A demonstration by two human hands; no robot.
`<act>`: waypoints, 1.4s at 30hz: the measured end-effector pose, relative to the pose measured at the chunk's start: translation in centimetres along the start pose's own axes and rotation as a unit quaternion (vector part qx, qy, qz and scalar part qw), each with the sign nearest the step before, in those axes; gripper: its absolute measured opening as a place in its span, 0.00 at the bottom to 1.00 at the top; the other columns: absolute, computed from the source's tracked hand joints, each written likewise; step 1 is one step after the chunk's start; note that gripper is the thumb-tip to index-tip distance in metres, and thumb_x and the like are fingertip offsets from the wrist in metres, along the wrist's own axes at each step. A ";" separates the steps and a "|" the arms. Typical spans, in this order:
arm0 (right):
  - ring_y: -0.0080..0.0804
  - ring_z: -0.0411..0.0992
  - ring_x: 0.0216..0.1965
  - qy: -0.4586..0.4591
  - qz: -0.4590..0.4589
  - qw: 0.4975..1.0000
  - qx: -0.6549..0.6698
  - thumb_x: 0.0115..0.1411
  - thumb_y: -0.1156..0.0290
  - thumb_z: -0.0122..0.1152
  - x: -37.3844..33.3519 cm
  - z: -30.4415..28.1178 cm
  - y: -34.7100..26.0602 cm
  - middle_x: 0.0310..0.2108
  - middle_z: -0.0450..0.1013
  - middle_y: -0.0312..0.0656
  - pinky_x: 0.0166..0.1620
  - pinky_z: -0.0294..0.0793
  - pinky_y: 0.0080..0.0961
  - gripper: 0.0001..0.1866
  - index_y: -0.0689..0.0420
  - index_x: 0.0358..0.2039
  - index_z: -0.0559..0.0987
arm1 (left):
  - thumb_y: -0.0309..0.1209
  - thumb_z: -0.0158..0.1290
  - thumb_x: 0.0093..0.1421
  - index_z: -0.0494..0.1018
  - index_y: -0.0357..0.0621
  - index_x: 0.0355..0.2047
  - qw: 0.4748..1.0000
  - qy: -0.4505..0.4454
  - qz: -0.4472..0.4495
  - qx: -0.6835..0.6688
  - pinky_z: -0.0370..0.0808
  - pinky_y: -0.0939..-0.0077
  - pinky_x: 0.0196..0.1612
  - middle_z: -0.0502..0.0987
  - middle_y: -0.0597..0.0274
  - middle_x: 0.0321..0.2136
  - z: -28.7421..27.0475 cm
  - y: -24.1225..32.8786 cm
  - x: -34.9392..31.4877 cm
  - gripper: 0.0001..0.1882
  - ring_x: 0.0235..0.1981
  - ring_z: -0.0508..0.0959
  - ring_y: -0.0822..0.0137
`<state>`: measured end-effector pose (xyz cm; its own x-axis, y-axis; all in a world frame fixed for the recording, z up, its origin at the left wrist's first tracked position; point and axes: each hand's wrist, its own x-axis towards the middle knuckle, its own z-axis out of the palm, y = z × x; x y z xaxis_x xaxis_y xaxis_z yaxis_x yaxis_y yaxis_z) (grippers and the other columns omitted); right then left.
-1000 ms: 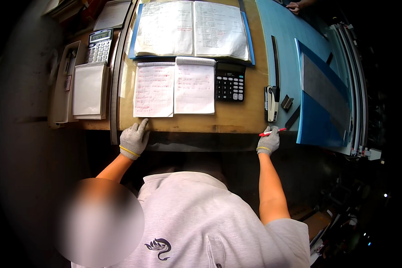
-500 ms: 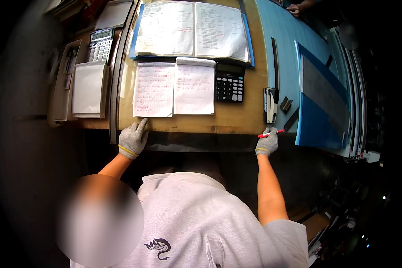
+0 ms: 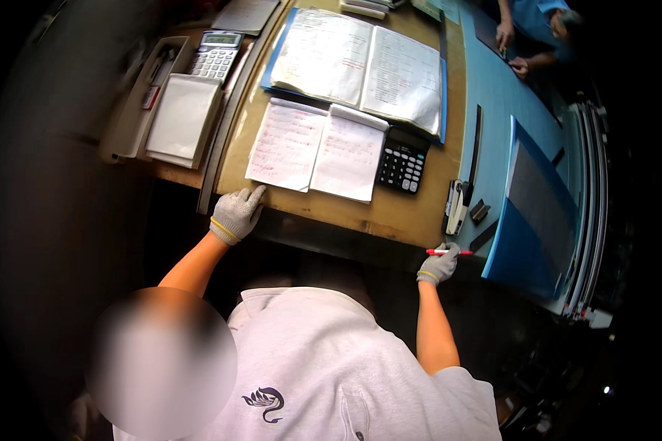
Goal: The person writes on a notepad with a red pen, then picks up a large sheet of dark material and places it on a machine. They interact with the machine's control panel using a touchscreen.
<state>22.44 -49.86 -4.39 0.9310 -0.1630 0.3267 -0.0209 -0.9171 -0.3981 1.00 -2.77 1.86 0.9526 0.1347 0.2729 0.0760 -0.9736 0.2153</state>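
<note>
Red-and-white pen (image 3: 437,252), long axis crosswise to the person, near level left to right; can't tell from here which end writes. It sits at the fingertips of the right hand (image 3: 438,267), both ends poking out past the fingers, just off the tabletop (image 3: 406,223) front edge and near the stapler (image 3: 457,208). Right hand: gloved, fingers closed round the pen, forearm reaching forward, wrist roughly in line. Left hand (image 3: 236,216): gloved too, palm down at the front edge, fingers loosely extended, nothing seen in it, near the left notepad (image 3: 287,145); forearm angles in from lower left.
</note>
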 end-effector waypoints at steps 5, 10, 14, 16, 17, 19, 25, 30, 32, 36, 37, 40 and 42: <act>0.52 0.74 0.36 -0.085 -0.285 0.955 0.013 0.58 0.72 0.63 -2.4 -0.9 -2.0 0.32 0.75 0.48 0.40 0.72 0.45 0.11 0.55 0.40 0.72 | 0.31 0.58 0.54 0.74 0.44 0.48 0.993 0.050 -0.103 0.040 0.73 0.63 0.30 0.72 0.58 0.27 0.5 1.1 -0.6 0.20 0.26 0.77 0.58; 0.50 0.75 0.33 -0.185 -0.418 0.886 0.078 0.59 0.74 0.62 0.5 -0.1 -4.8 0.31 0.75 0.48 0.37 0.74 0.40 0.09 0.57 0.39 0.74 | 0.35 0.56 0.58 0.76 0.49 0.44 0.918 0.183 -0.351 -0.023 0.75 0.61 0.34 0.75 0.58 0.28 1.9 8.4 -3.4 0.14 0.30 0.78 0.55; 0.46 0.76 0.34 -0.260 -0.412 0.862 0.140 0.61 0.74 0.59 2.8 0.8 -5.2 0.32 0.76 0.48 0.40 0.75 0.36 0.06 0.59 0.39 0.76 | 0.37 0.55 0.61 0.78 0.50 0.42 0.855 0.176 -0.475 -0.107 0.78 0.64 0.39 0.79 0.60 0.33 3.7 19.3 -11.5 0.11 0.34 0.80 0.55; 0.43 0.75 0.34 -0.252 -0.459 0.837 0.156 0.63 0.74 0.54 3.8 2.1 -4.5 0.33 0.75 0.48 0.41 0.75 0.33 0.06 0.60 0.40 0.75 | 0.39 0.53 0.62 0.79 0.51 0.40 0.809 0.142 -0.559 -0.113 0.78 0.63 0.39 0.79 0.60 0.33 4.6 25.7 -17.0 0.11 0.35 0.80 0.55; 0.41 0.75 0.34 -0.280 -0.445 0.837 0.152 0.64 0.75 0.53 4.0 2.1 -4.6 0.33 0.75 0.48 0.41 0.75 0.32 0.06 0.60 0.40 0.75 | 0.40 0.53 0.62 0.79 0.51 0.40 0.782 0.125 -0.602 -0.103 0.78 0.62 0.40 0.79 0.60 0.33 5.4 29.0 -19.7 0.11 0.35 0.80 0.55; 0.37 0.74 0.34 -0.332 -0.425 0.830 0.143 0.65 0.75 0.50 5.3 3.1 -4.1 0.33 0.75 0.48 0.41 0.75 0.30 0.07 0.60 0.42 0.74 | 0.41 0.51 0.63 0.79 0.51 0.40 0.726 0.117 -0.672 -0.086 0.78 0.59 0.42 0.80 0.60 0.34 6.8 35.8 -24.7 0.12 0.36 0.80 0.54; 0.49 0.77 0.30 -0.273 -0.464 0.842 0.020 0.64 0.74 0.47 6.3 3.7 -6.1 0.30 0.77 0.48 0.32 0.73 0.40 0.07 0.49 0.40 0.71 | 0.39 0.52 0.63 0.79 0.52 0.39 0.523 0.231 -0.820 0.002 0.78 0.61 0.40 0.80 0.61 0.35 8.9 52.8 -32.6 0.10 0.37 0.80 0.53; 0.42 0.74 0.31 -0.281 -0.462 0.841 0.001 0.64 0.75 0.44 8.8 9.0 -6.0 0.31 0.75 0.45 0.35 0.71 0.36 0.09 0.51 0.43 0.70 | 0.37 0.57 0.60 0.78 0.52 0.36 0.392 0.350 -0.842 0.121 0.77 0.61 0.37 0.80 0.60 0.32 7.3 59.5 -36.1 0.07 0.34 0.80 0.52; 0.37 0.72 0.33 -0.301 -0.468 0.828 -0.066 0.63 0.74 0.45 8.7 9.3 -6.2 0.31 0.75 0.42 0.41 0.69 0.35 0.14 0.49 0.49 0.69 | 0.33 0.59 0.58 0.79 0.49 0.36 0.334 0.425 -0.820 0.190 0.76 0.62 0.38 0.79 0.58 0.33 7.0 60.8 -39.1 0.06 0.34 0.79 0.51; 0.39 0.72 0.32 -0.296 -0.461 0.836 -0.039 0.64 0.74 0.45 6.3 5.5 -4.6 0.29 0.74 0.43 0.37 0.68 0.34 0.07 0.53 0.42 0.70 | 0.35 0.62 0.56 0.79 0.51 0.38 0.209 0.393 -0.843 0.302 0.76 0.62 0.39 0.78 0.59 0.35 5.1 64.4 -47.0 0.10 0.35 0.79 0.53; 0.42 0.73 0.32 -0.294 -0.457 0.839 -0.040 0.64 0.74 0.45 5.9 4.8 -3.9 0.29 0.74 0.45 0.36 0.69 0.35 0.06 0.54 0.41 0.70 | 0.39 0.62 0.55 0.78 0.55 0.41 0.175 0.380 -0.865 0.275 0.76 0.57 0.41 0.78 0.55 0.38 4.9 65.1 -49.4 0.14 0.39 0.78 0.48; 0.48 0.77 0.32 -0.296 -0.453 0.840 -0.039 0.64 0.74 0.46 5.5 3.3 -1.8 0.29 0.76 0.49 0.33 0.71 0.38 0.04 0.55 0.39 0.70 | 0.43 0.64 0.53 0.73 0.51 0.53 0.154 0.302 -0.901 0.272 0.73 0.56 0.54 0.75 0.49 0.50 3.3 65.9 -55.8 0.28 0.51 0.74 0.49; 0.49 0.77 0.32 -0.305 -0.464 0.831 -0.034 0.64 0.74 0.47 5.5 3.0 -0.2 0.30 0.77 0.50 0.34 0.72 0.39 0.04 0.55 0.38 0.70 | 0.45 0.64 0.53 0.68 0.49 0.59 0.195 0.271 -0.902 0.273 0.70 0.56 0.59 0.73 0.48 0.53 2.2 65.4 -59.1 0.35 0.56 0.72 0.47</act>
<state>28.69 -49.51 -5.10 0.5691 0.8215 -0.0365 0.8079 -0.5668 -0.1613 -49.64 -74.82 -2.21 -0.9297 0.2045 0.3063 0.3046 0.8944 0.3275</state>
